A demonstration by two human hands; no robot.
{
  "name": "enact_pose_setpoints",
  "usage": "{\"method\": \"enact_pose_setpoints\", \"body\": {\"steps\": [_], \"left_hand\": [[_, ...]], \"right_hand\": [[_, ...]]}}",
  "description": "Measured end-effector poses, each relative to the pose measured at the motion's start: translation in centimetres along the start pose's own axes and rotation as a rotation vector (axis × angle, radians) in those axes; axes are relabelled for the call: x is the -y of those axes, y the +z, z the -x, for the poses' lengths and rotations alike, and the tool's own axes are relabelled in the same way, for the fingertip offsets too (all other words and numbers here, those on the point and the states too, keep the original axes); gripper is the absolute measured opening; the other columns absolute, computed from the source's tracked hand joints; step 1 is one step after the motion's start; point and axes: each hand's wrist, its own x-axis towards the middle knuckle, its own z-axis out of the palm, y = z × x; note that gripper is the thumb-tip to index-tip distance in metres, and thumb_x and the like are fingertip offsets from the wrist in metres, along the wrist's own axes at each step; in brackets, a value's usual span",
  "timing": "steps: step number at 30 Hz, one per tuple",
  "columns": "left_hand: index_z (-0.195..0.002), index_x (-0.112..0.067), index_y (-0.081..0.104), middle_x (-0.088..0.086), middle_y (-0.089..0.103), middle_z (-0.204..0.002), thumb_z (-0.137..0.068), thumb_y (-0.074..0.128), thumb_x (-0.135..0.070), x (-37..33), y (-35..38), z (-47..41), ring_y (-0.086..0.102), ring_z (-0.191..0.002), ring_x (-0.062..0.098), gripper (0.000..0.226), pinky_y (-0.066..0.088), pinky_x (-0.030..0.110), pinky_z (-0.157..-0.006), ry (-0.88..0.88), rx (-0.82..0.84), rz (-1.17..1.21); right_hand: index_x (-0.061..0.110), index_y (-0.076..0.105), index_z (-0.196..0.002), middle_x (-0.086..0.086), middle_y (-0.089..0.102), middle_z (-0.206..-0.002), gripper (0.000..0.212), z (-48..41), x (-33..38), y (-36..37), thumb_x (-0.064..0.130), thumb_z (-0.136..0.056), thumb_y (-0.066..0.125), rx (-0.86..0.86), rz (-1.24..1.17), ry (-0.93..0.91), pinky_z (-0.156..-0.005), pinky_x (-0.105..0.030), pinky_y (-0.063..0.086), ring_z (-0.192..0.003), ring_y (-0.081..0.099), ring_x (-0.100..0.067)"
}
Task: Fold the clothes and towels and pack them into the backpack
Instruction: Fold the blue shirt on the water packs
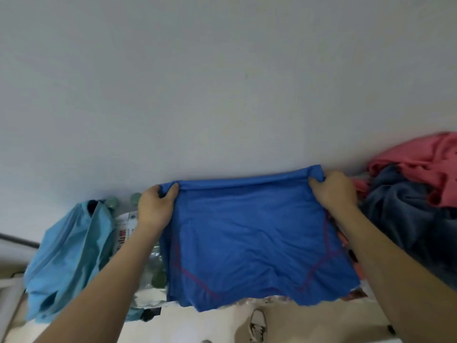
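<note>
Left hand [154, 209] pinches the left waistband corner of the shorts [252, 238], thumb over the fabric. Right hand [333, 191] grips the right corner, fingers curled round the rolled edge. I've got the shorts spread in the air in front of the wall [222, 82], waistband on top, legs hanging, red seams showing. Left of them is a light-blue cloth [69, 263]; can't tell if it's a garment or a bag. Bottles [111, 203] with green caps sit between it and the shorts, partly hidden. On the right, a pink garment [420, 157] lies on a dark blue towel [408, 219]. There's a shoe [257, 325] on the floor below.
</note>
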Motion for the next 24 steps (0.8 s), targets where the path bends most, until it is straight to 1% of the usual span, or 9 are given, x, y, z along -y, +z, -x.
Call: {"method": "enact_pose_setpoints", "body": {"steps": [4,6,8,11,13,14,18,21,24], "left_hand": [[-0.060,0.000,0.050,0.009,0.051,-0.056,-0.092,0.058,-0.035,-1.3,-0.5,0.3,0.048,-0.058,0.022,0.048,0.035,0.036,-0.053,0.001,0.019,-0.084],[-0.075,0.004,0.061,0.015,0.063,-0.069,-0.090,0.061,-0.034,-1.8,-0.8,0.5,0.056,-0.066,0.021,0.042,0.045,0.037,-0.059,-0.018,0.052,0.040],[-0.086,-0.002,0.066,0.007,0.069,-0.081,-0.090,0.063,-0.031,-2.4,-1.1,1.2,0.062,-0.073,0.016,0.029,0.051,0.032,-0.064,-0.066,0.115,0.182],[-0.089,-0.004,0.067,0.010,0.072,-0.085,-0.091,0.061,-0.031,-3.1,-1.4,2.1,0.068,-0.077,0.020,0.028,0.056,0.036,-0.070,-0.160,0.206,0.309],[-0.088,-0.001,0.067,0.014,0.072,-0.084,-0.092,0.060,-0.030,-3.3,-1.6,2.6,0.069,-0.075,0.024,0.030,0.056,0.039,-0.071,-0.243,0.248,0.419],[-0.087,-0.001,0.066,0.016,0.072,-0.084,-0.092,0.061,-0.028,-3.3,-1.6,2.8,0.068,-0.075,0.026,0.028,0.056,0.039,-0.072,-0.280,0.268,0.473],[-0.087,0.001,0.063,0.017,0.068,-0.084,-0.089,0.064,-0.014,-3.1,-2.3,2.7,0.067,-0.074,0.025,0.015,0.055,0.036,-0.070,-0.304,0.380,0.568],[-0.079,-0.002,0.062,0.008,0.067,-0.064,-0.091,0.061,-0.013,-2.9,-3.2,2.2,0.064,-0.054,0.016,0.016,0.050,0.024,-0.050,-0.313,0.502,0.560],[-0.078,-0.003,0.062,0.010,0.066,-0.066,-0.093,0.058,-0.017,-2.9,-4.1,1.5,0.064,-0.053,0.017,0.021,0.052,0.026,-0.049,-0.299,0.552,0.526]], "right_hand": [[-0.001,0.054,-0.108,-0.030,0.060,-0.107,0.037,1.0,0.7,-0.1,0.031,-0.089,0.057,-0.100,0.030,0.017,-0.072,-0.043,0.048,-0.093,0.060,-0.045],[0.001,0.045,-0.118,-0.028,0.050,-0.119,0.045,2.5,2.0,-0.4,0.029,-0.087,0.062,-0.177,-0.044,0.009,-0.073,-0.044,0.047,-0.094,0.057,-0.046],[0.007,0.046,-0.117,-0.019,0.049,-0.116,0.040,5.1,4.7,-0.1,0.026,-0.086,0.063,-0.172,-0.207,-0.097,-0.074,-0.041,0.046,-0.092,0.056,-0.040],[0.023,0.050,-0.122,0.000,0.056,-0.112,0.047,11.5,10.3,1.5,0.044,-0.083,0.063,0.282,-0.424,-0.276,-0.086,-0.036,0.048,-0.096,0.058,-0.018],[0.028,0.025,-0.144,0.006,0.038,-0.136,0.083,16.5,13.9,3.1,0.062,-0.077,0.059,0.578,-0.354,-0.355,-0.095,-0.032,0.044,-0.115,0.049,-0.013],[0.028,0.010,-0.148,0.006,0.028,-0.140,0.096,18.6,15.2,4.0,0.065,-0.075,0.059,0.597,-0.304,-0.379,-0.095,-0.030,0.043,-0.121,0.044,-0.014],[0.022,-0.007,-0.149,0.001,0.018,-0.143,0.105,21.9,17.6,7.3,0.063,-0.076,0.056,0.293,-0.265,-0.288,-0.093,-0.027,0.046,-0.123,0.040,-0.016],[0.020,0.001,-0.149,0.000,0.028,-0.133,0.096,21.8,19.2,8.4,0.055,-0.078,0.055,0.160,-0.275,-0.164,-0.078,-0.032,0.051,-0.106,0.052,-0.020],[0.022,0.012,-0.148,-0.003,0.040,-0.125,0.082,21.8,20.4,9.3,0.037,-0.083,0.059,0.073,-0.242,-0.085,-0.072,-0.039,0.050,-0.096,0.058,-0.028]]}}
